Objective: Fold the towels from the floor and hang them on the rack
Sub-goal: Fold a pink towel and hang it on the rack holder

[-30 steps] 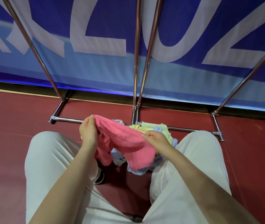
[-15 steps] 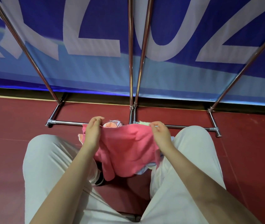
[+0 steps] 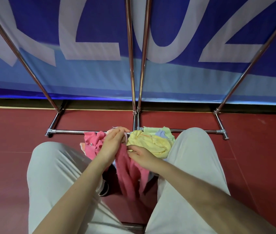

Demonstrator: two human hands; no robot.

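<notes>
You are pinching pink towel (image 3: 130, 173) with both hands: left hand (image 3: 112, 142) gripping top edge, right hand (image 3: 142, 155) just beside, lower. Towel hanging lengthwise toward you between knees, above pile (image 3: 152, 142). Rack (image 3: 132, 65) standing ahead.

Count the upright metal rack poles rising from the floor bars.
4: far-left pole leaning left, two middle poles side by side, far-right pole leaning right. Others may lie outside the frame.

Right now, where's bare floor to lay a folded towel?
Free: red floor left of the left knee, and right of the right knee past the rack foot. Crowded: between the knees, with the pink towel and yellow towel.
</notes>
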